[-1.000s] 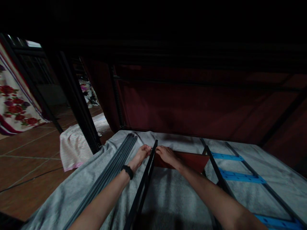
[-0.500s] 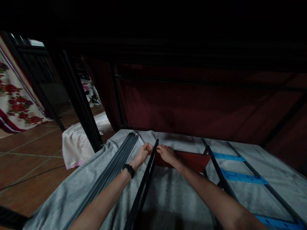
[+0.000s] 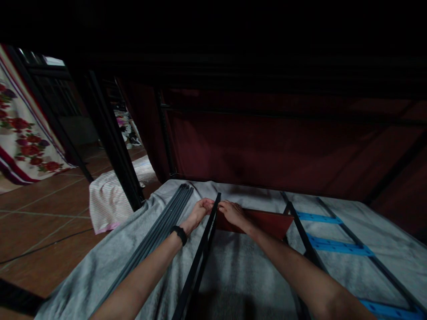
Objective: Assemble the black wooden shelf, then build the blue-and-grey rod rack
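Note:
My left hand (image 3: pixel 201 211) is at the outer side of a black metal bar (image 3: pixel 201 250), near its far end. Its fingers are pinched against the bar, and whatever they hold is too small or hidden. On the inner side, my right hand (image 3: pixel 232 213) has its fingers curled where the bar meets a reddish-brown board (image 3: pixel 270 223). The hand covers the board's left end, so what its fingertips grip is hidden. The board spans from this bar to a second black bar (image 3: pixel 302 233) on the right. A black band (image 3: pixel 179 233) circles my left wrist.
Several grey tubes (image 3: pixel 167 226) lie left of my forearm on a grey blanket (image 3: pixel 248 262). Bars with blue strips (image 3: pixel 340 245) lie to the right. A black post (image 3: pixel 116 146) rises at left, dark red fabric (image 3: pixel 260 151) hangs behind, and a dark structure (image 3: pixel 213 53) sits low overhead.
The view has shifted very slightly. My left fingers have moved a little closer to the bar; my right hand stays almost where it was.

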Demonstrator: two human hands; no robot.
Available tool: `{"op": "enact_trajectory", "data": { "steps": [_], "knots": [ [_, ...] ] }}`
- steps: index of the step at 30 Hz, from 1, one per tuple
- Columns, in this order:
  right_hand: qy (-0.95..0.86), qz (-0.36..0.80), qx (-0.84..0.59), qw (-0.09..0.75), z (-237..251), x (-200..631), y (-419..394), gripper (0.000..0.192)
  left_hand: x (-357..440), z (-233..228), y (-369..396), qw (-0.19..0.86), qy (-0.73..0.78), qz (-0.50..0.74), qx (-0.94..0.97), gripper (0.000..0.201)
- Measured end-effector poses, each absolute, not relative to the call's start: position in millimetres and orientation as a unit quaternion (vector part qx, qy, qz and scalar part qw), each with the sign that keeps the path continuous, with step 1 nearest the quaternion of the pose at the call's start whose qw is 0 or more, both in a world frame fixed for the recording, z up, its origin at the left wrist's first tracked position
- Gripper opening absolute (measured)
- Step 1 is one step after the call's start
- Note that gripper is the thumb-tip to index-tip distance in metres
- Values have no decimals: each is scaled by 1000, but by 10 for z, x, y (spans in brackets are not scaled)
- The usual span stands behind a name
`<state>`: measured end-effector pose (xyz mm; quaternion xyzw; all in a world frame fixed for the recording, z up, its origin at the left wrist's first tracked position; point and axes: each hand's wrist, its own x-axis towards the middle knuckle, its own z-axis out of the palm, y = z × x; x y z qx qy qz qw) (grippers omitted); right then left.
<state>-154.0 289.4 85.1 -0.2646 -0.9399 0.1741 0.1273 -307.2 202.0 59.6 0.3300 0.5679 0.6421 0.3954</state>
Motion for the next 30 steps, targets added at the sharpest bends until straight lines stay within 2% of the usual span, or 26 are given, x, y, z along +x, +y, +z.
{"op": "enact_trajectory", "data": {
  "steps": [5,14,22,30],
  "knots": [
    [-938,185,-268,123,869,-1560,2904,25,-3043,563,2040,411,583,636,294,30],
    [-928,198,-290,121,852,-1587,2912,25,-3029,564,2077,379,562,660,323,19],
    [-931,199,-281,122,852,-1583,2934,26,-3076,500,2061,386,617,623,286,37],
    [-929,206,-282,119,841,-1595,2944,26,-3085,541,2023,377,582,635,340,27]
  ]
}}
